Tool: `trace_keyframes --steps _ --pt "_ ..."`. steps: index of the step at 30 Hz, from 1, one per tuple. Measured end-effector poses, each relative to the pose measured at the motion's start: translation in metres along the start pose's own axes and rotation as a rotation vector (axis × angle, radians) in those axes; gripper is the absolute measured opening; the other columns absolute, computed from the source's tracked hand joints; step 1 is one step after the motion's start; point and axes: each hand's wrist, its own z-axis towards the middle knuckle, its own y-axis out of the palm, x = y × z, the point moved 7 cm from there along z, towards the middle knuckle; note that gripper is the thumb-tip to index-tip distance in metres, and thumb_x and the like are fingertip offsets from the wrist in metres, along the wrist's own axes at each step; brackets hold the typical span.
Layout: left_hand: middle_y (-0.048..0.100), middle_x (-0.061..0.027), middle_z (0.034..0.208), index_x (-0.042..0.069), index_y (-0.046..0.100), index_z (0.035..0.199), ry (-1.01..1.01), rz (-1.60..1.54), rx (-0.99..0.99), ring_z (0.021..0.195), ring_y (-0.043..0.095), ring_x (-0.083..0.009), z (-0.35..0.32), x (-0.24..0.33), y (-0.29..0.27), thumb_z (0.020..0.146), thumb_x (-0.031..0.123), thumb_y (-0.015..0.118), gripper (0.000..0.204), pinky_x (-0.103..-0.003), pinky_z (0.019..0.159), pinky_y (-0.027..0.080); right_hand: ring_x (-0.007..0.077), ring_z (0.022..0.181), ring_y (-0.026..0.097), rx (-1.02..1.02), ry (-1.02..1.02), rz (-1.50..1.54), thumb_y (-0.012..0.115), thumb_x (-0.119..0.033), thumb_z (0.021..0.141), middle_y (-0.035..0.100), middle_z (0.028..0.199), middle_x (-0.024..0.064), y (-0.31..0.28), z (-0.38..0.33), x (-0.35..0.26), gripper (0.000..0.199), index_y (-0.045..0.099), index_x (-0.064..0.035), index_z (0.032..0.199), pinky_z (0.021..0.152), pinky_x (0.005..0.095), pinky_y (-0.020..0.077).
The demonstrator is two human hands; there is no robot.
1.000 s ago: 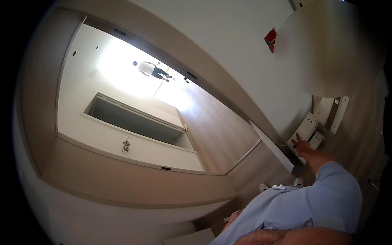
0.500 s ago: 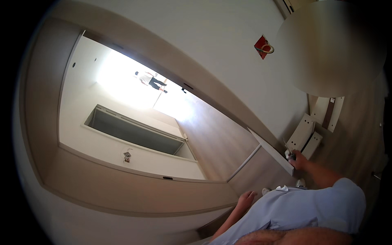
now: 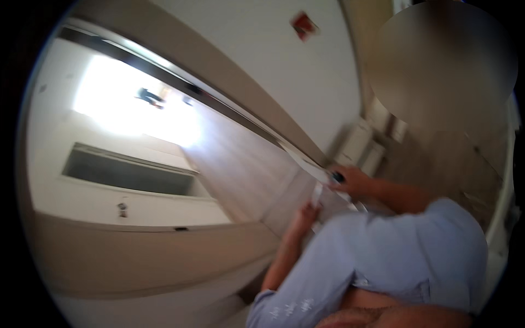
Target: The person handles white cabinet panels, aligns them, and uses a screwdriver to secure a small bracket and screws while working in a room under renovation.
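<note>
My right hand [image 3: 353, 181] is closed around a small dark, rounded thing [image 3: 338, 177], too blurred to name, beside the lower end of a narrow white panel [image 3: 306, 164]. Just left of it and a little lower, my left hand [image 3: 306, 214] has its fingers closed on a white strip [image 3: 317, 193]. The strip's upper end comes close to my right hand; whether they touch is unclear. Both hands are in front of my body, near the foot of the beige door frame [image 3: 246, 87].
Through the doorway lies a bright room with wood-look floor [image 3: 229, 142], a grey wall recess [image 3: 128, 169] and a blurred person [image 3: 149, 97]. White boxes or boards [image 3: 353, 145] stand on the floor beyond my right hand. A red thing [image 3: 304, 25] is on the white wall.
My left hand has risen toward my right hand and now has a white strip in its fingers. The view has swung, so the doorway and boxes appear farther left.
</note>
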Motion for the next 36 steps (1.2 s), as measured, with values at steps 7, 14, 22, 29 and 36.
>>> trace_keyframes --steps 7,14,22,29,36 --pt "0.049 0.008 0.065 0.008 0.067 0.103 -0.353 -0.876 0.021 0.053 0.04 -0.004 -0.03 0.042 -0.013 0.103 0.024 0.064 0.016 -0.024 0.047 0.032 0.0338 0.088 0.066 0.021 -0.243 -0.077 0.082 -0.026 0.081 0.062 0.098 0.0109 -0.005 -0.009 -0.049 0.033 0.063 -0.0075 0.101 0.075 0.0435 0.0539" --pt "0.052 0.0084 0.069 0.006 0.068 0.105 -0.347 -0.777 0.005 0.056 0.041 -0.003 -0.035 0.047 -0.009 0.101 0.02 0.067 0.014 -0.022 0.05 0.032 0.0335 0.086 0.065 0.088 -0.12 -0.037 0.078 -0.017 0.081 0.063 0.094 0.012 -0.003 0.001 -0.03 0.028 0.063 -0.0059 0.101 0.075 0.043 0.0536" --pt "0.061 0.0055 0.083 0.001 0.068 0.119 -0.257 -0.663 0.03 0.067 0.045 -0.0031 -0.04 0.052 -0.01 0.099 0.015 0.067 0.024 -0.022 0.058 0.037 0.0317 0.083 0.066 -0.029 -0.125 0.178 0.07 -0.006 0.078 0.066 0.089 0.0113 -0.001 0.008 -0.03 0.011 0.068 -0.0025 0.089 0.075 0.0416 0.0541" --pt "0.063 0.0019 0.085 0.002 0.067 0.124 -0.239 -0.551 0.123 0.072 0.052 -0.0066 -0.035 0.048 -0.015 0.097 0.013 0.068 0.029 -0.025 0.064 0.044 0.0332 0.078 0.067 -0.138 -0.166 0.06 0.074 -0.011 0.079 0.067 0.088 0.011 -0.018 0.003 -0.027 0.01 0.073 -0.0059 0.088 0.07 0.0424 0.0546" --pt "0.059 -0.0053 0.075 0.007 0.07 0.117 -0.127 -0.137 0.202 0.069 0.051 -0.015 -0.018 0.07 -0.023 0.094 0.023 0.072 0.028 -0.034 0.063 0.045 0.0335 0.079 0.067 -0.133 -0.214 -0.058 0.079 -0.028 0.082 0.064 0.086 0.0103 -0.03 -0.011 -0.029 0.024 0.076 -0.0142 0.102 0.071 0.0436 0.0542"
